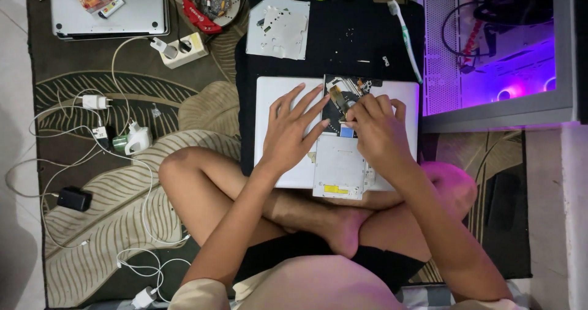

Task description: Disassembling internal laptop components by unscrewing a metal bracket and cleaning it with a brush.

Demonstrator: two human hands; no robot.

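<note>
Fingers of right hand (376, 132) pinch part on opened flat metal drive (339, 172); left hand (293, 129) splayed flat, empty.

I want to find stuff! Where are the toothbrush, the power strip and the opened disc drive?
toothbrush (405, 39), head view, middle of its handle.
power strip (187, 49), head view, its cream top face.
opened disc drive (339, 174), head view, its grey metal cover.

Opened optical drive (339, 163) atop white laptop (275, 92)
</note>
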